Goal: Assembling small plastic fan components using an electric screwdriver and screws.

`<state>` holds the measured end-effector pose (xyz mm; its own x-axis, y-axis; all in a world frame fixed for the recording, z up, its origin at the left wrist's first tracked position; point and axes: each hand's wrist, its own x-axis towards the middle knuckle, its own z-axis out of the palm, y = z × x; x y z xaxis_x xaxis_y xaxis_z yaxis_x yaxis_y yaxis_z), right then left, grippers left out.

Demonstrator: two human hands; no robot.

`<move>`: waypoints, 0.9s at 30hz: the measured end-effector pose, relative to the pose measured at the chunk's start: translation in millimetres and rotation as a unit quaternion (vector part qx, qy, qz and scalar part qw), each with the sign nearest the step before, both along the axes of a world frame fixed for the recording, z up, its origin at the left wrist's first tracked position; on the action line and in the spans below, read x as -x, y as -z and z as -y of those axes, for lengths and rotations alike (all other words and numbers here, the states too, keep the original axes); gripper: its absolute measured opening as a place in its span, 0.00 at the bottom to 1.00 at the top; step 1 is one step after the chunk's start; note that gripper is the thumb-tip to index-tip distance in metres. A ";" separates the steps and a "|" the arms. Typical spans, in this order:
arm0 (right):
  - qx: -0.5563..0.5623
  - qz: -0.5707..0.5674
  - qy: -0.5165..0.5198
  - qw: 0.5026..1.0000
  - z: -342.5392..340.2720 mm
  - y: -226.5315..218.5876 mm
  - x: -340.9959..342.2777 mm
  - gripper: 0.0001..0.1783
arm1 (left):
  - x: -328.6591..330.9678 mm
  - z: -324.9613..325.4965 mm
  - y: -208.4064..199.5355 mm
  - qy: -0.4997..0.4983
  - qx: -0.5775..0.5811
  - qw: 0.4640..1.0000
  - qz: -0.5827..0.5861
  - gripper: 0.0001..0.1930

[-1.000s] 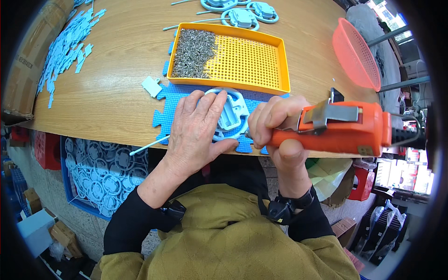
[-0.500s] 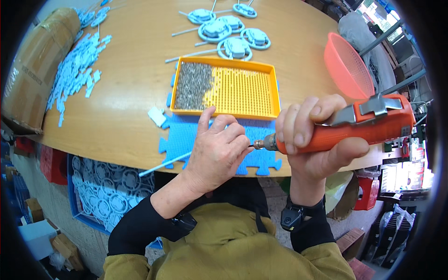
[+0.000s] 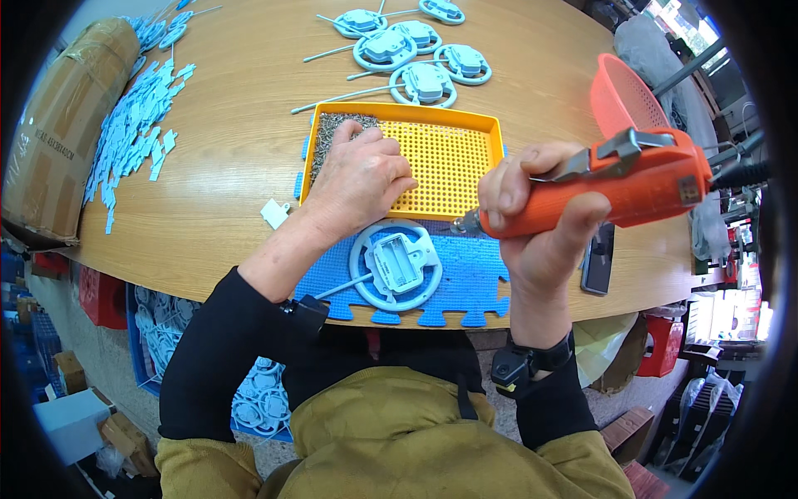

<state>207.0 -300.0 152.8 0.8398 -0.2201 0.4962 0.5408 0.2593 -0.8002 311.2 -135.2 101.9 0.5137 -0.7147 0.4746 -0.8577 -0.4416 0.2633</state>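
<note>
My left hand (image 3: 357, 179) reaches into a yellow tray (image 3: 498, 154), fingertips curled down among the small metal screws (image 3: 326, 133) at its left end. What those fingers pinch is hidden. My right hand (image 3: 536, 258) grips an orange electric screwdriver (image 3: 623, 183), its bit pointing left over the blue foam mat (image 3: 470, 270). Face up on the mat lies a light blue ring-shaped plastic part (image 3: 397, 262) with a rectangular recess in its centre and a thin rod toward the lower left. The screwdriver tip is just right of the ring's upper edge, apart from it.
Several similar ring parts (image 3: 424, 83) with rods lie beyond the tray. At left are a cardboard box (image 3: 66, 125) and a pile of small blue pieces (image 3: 125, 133). A pale tile (image 3: 274, 214) sits left of the mat; a phone (image 3: 598, 259) and a red basket (image 3: 628, 100) are right.
My left hand has left the bit and moved up into the tray's screws. The screwdriver has lifted slightly, and the ring part now shows on the mat.
</note>
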 end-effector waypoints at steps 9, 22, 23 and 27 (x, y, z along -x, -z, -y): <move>-0.009 0.024 -0.039 0.999 12.7 -4.2 19.6 0.35 | 36.0 -100.1 -18.0 -0.125 0.056 0.990 -0.021 0.05; -0.034 -0.025 -0.047 0.998 -7.8 18.8 14.6 0.33 | 92.1 -66.4 17.7 -0.142 0.037 0.989 -0.015 0.14; -0.033 -0.026 -0.046 0.998 -8.1 20.3 14.5 0.33 | 98.7 -61.6 15.3 -0.148 0.051 0.988 -0.007 0.16; -0.048 -0.038 -0.045 0.997 -7.0 25.4 13.3 0.32 | 125.7 -37.3 5.8 -0.159 0.022 0.986 -0.054 0.32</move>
<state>193.6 -293.0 127.4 0.8925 -0.1862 0.4109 0.4511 0.3820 -0.8066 185.5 -97.9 96.1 0.7577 -0.4900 0.4311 -0.6438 -0.6693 0.3709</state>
